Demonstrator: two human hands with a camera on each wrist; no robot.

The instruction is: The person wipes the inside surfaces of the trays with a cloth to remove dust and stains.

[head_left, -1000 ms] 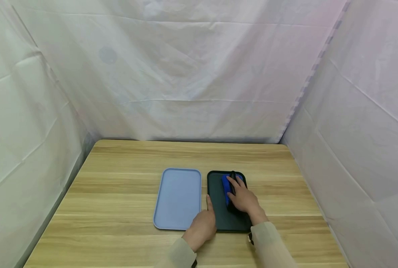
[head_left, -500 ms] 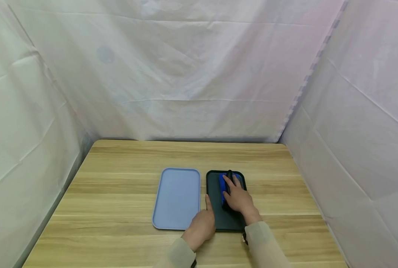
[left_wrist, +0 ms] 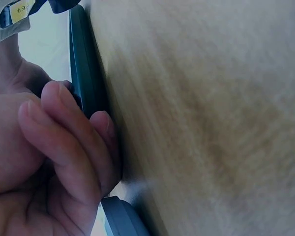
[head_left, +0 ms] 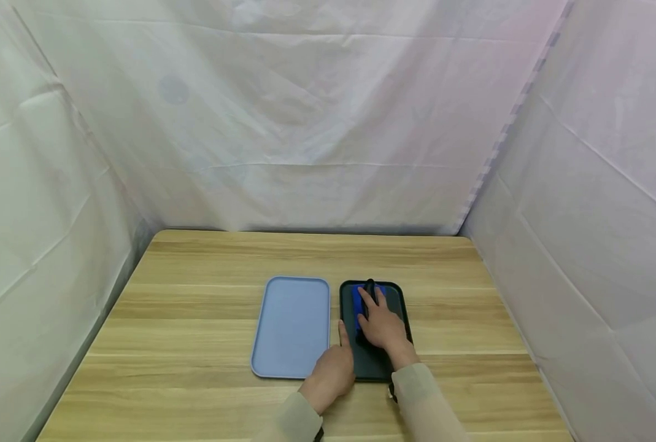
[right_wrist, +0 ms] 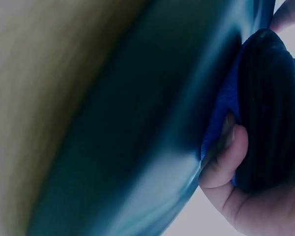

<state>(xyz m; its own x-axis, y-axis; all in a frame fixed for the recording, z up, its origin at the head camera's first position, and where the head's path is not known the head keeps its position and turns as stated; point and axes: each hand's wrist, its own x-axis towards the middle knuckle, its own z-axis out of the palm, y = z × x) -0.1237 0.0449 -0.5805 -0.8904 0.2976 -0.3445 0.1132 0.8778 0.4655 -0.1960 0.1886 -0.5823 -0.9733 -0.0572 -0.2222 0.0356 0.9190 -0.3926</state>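
Note:
In the head view my right hand (head_left: 385, 327) grips a cleaning brush with a blue underside and black top (head_left: 369, 291), which sits over the upper left part of a dark green tray (head_left: 396, 301). The right wrist view shows a finger curled at the blue edge of the brush (right_wrist: 268, 108). My left hand (head_left: 332, 371) lies at the tray's lower left, its index finger straight along the left rim. Its other fingers (left_wrist: 73, 142) bend loosely by the tray's outer wall in the left wrist view, and its thumb is hidden in the head view.
A light blue tray (head_left: 293, 325) lies just left of the dark one, with a narrow gap between them. Both rest on a wood-grain table (head_left: 195, 344). White cloth (head_left: 305, 123) hangs behind the table and on both sides.
My right hand has slid the cleaning brush leftward across the dark tray, from its right side toward its left rim. My left hand keeps its place at the tray's left edge.

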